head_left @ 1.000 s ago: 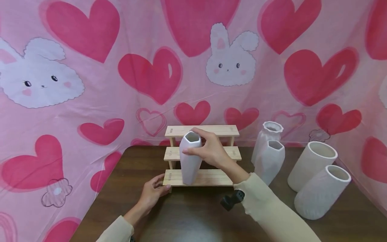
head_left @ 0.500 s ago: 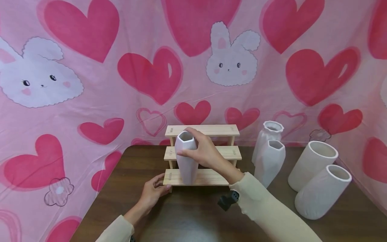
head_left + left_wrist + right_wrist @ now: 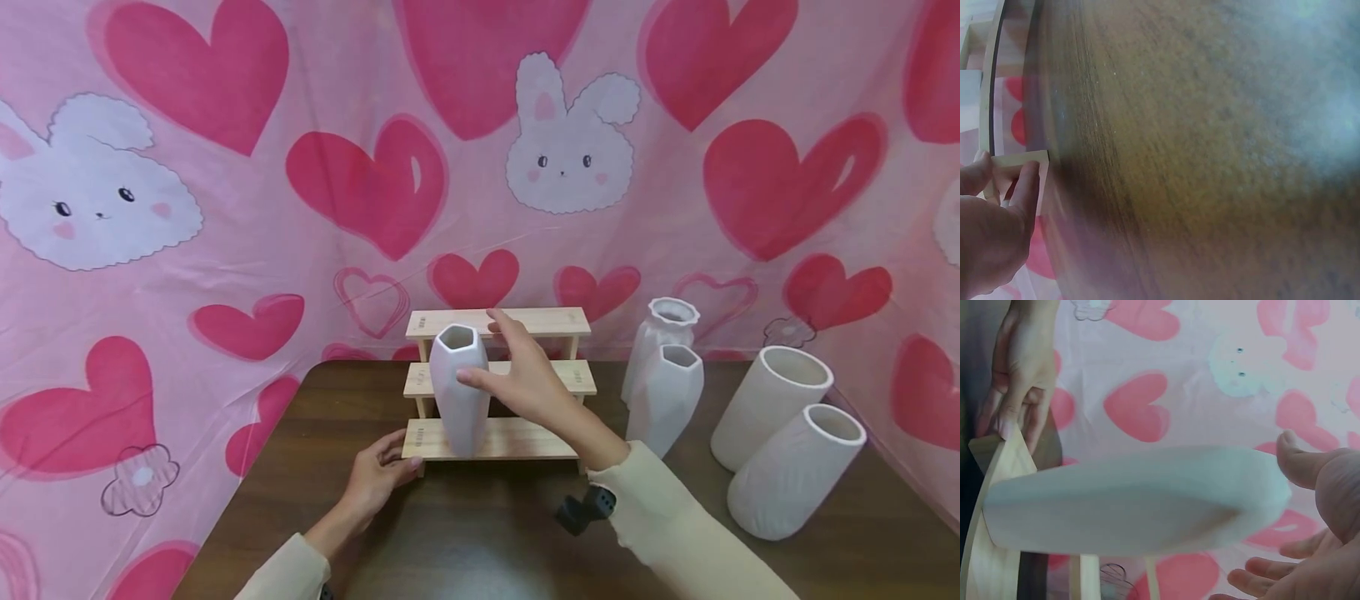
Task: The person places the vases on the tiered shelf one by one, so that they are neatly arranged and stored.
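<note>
The right hand [image 3: 528, 383] spreads wide beside the white vase [image 3: 459, 396]; the left hand [image 3: 375, 482] pinches the wooden rack's [image 3: 517, 437] front left corner.

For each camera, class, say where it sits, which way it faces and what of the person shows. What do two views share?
Head: on the head, facing forward and down at the wooden shelf and faceted vase; left hand, right hand and sleeves show.
Left wrist: on that wrist, facing mostly brown tabletop; the left hand shows, pinching the shelf's end.
Right wrist: on that wrist, facing the vase's side and heart-print backdrop; both hands show.
Head and right wrist share the vase, shelf, backdrop and both hands.
</note>
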`<state>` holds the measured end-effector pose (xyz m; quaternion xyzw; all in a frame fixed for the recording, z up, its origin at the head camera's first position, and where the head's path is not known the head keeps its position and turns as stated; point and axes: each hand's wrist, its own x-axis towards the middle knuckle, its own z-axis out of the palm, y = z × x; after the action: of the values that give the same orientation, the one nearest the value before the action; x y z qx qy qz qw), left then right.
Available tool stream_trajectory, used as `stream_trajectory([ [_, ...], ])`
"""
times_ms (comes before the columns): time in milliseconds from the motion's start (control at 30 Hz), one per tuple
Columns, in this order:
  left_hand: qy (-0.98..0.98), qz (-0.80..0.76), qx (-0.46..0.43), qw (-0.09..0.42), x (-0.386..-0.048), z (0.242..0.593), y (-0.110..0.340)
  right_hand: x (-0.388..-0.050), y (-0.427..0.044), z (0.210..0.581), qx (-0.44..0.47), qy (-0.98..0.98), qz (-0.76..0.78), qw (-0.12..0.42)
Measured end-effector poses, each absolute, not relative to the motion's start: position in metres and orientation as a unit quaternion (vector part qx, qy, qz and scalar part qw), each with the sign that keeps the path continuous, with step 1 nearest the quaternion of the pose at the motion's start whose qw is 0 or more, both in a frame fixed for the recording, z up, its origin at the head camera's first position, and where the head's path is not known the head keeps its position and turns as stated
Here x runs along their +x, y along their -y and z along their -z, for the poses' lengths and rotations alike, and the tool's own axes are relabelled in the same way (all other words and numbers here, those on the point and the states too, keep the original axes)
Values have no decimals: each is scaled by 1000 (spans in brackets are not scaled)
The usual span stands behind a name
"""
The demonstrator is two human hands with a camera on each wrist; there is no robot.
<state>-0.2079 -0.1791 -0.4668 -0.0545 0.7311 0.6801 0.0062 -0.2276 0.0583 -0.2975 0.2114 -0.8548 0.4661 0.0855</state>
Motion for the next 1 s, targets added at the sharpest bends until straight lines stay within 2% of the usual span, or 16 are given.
stream_trajectory([
  [167, -730, -681, -55, 9, -208, 467, 179, -216, -88, 298, 198, 861, -459, 91],
  [567, -726, -685, -59, 10, -207, 468, 178, -181, -171, 304, 177, 871, -427, 165],
  [1000, -725, -686, -61, 11, -207, 466, 176, -156, -235, 308, 160, 863, -414, 241],
])
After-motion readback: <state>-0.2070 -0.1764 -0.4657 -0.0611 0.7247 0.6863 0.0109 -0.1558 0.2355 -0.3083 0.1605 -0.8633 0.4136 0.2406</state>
